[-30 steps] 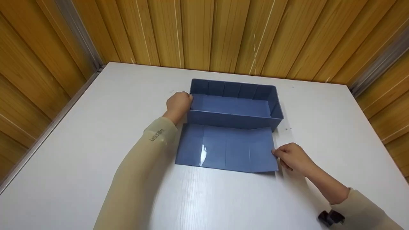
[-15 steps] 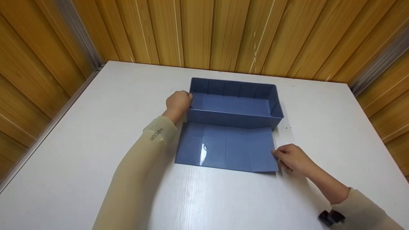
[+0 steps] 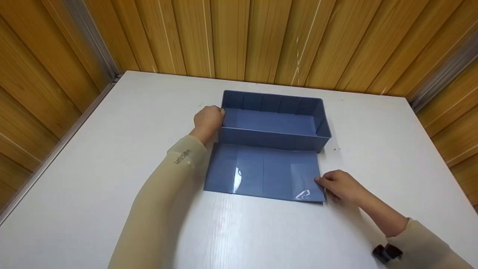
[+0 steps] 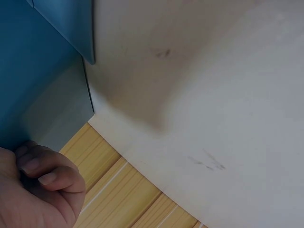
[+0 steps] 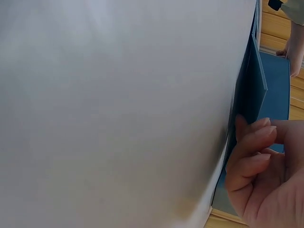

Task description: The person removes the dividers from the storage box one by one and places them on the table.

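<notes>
An open blue box (image 3: pixel 274 140) stands on the white table, its long side facing me. My left hand (image 3: pixel 209 121) grips its left wall, thumb at the rim; in the left wrist view its fingers are curled beside the blue wall (image 4: pixel 57 99). In front of the box lies a flat blue panel (image 3: pixel 276 172) with several creases across it. My right hand (image 3: pixel 341 186) pinches the panel's right edge between thumb and fingers. Whether the panel joins the box cannot be told. In the right wrist view, fingers of the right hand (image 5: pixel 259 175) curl at the panel's edge.
The white table (image 3: pixel 123 149) extends around the box and panel. Wood-patterned walls (image 3: pixel 257 41) enclose it at the back and sides. A black device (image 3: pixel 387 254) sits at the right sleeve's cuff.
My right hand has shifted slightly down and left, and the panel's right end now lies flatter, with a new glare on it. The left hand and the box stay in place.
</notes>
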The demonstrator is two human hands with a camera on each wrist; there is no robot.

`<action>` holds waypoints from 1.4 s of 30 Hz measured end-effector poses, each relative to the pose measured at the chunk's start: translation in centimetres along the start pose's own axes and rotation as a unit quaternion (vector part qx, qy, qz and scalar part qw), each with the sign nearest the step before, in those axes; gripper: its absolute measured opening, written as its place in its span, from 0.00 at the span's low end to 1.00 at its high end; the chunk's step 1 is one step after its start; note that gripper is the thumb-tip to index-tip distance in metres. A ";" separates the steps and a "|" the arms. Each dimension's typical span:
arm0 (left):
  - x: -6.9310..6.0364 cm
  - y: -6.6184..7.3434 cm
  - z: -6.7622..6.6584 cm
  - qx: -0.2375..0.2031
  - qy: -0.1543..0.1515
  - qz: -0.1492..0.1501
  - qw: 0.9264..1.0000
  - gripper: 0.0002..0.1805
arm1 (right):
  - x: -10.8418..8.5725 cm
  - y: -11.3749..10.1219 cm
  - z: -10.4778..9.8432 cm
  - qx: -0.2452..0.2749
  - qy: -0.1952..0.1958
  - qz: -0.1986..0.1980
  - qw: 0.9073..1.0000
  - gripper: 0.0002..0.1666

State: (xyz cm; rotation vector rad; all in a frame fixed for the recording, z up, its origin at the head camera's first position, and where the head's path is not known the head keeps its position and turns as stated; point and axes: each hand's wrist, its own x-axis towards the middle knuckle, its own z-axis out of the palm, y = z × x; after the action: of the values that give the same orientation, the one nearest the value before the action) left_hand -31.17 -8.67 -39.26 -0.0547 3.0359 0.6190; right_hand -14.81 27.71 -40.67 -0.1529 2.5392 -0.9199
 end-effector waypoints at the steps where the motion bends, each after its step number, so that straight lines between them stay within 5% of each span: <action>1: 0.0 0.0 0.0 0.000 -0.001 -0.001 1.000 0.24 | 0.0 0.0 0.0 -0.003 -0.002 0.000 1.000 0.25; 42: 0.2 0.0 0.1 0.005 -0.004 -0.004 1.000 0.25 | 0.8 -0.3 0.3 -0.169 -0.009 -0.011 0.986 0.23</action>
State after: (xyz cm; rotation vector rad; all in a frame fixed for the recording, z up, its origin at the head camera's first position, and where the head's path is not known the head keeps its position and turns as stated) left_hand -31.34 -8.66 -39.38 -0.0636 3.0302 0.6009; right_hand -15.39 27.06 -40.99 -0.2889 2.6614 -0.4848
